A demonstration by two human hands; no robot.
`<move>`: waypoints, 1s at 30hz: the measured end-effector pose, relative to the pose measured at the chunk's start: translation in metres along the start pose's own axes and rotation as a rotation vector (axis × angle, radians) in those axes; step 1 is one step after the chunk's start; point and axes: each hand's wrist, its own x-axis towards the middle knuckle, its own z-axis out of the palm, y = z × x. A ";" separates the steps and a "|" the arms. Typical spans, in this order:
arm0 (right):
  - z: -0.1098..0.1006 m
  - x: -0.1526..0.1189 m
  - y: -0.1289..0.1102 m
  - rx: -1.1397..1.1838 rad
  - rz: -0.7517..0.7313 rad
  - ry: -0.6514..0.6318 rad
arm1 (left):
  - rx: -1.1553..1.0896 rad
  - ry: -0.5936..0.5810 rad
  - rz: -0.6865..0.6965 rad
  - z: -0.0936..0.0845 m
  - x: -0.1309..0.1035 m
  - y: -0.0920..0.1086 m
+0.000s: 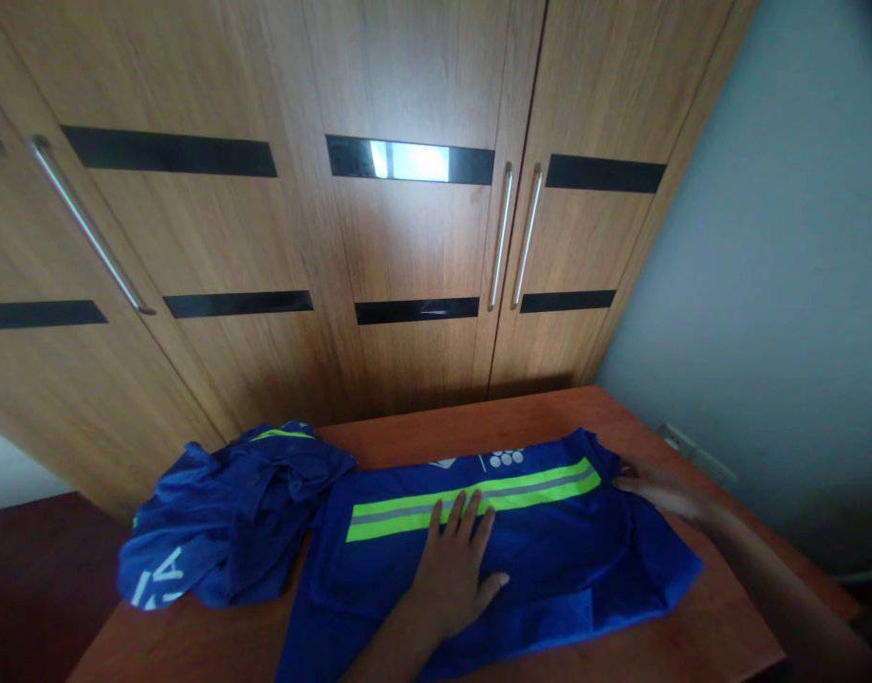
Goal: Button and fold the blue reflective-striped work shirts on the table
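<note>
A blue garment (535, 560) with a yellow-green and grey reflective stripe lies spread on the reddish-brown table (720, 607). White printed marks show along its far edge. My left hand (455, 569) rests flat on its middle, fingers spread over the stripe. At the garment's right end, my right hand (653, 489) has its fingers closed on the fabric near the far corner. Crumpled beside it on the left is a second blue garment (229, 522) with white letters, which neither hand touches.
A wooden wardrobe (407, 237) with metal handles and dark strips stands behind the table. To the right are a pale wall (784, 285) and a socket strip (698, 457) beside the table edge. Dark red floor shows at lower left.
</note>
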 end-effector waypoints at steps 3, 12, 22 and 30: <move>-0.004 -0.007 -0.014 0.043 -0.055 0.014 | -0.073 -0.068 -0.013 -0.014 -0.001 -0.002; 0.013 -0.031 -0.063 0.352 -0.014 -0.098 | -0.025 -0.011 0.005 -0.002 -0.012 0.009; 0.037 -0.033 -0.109 0.280 -0.116 0.110 | 0.066 0.043 0.039 0.015 0.006 0.016; 0.111 -0.024 -0.151 0.400 -0.285 0.053 | 0.092 0.056 0.090 0.003 0.021 0.041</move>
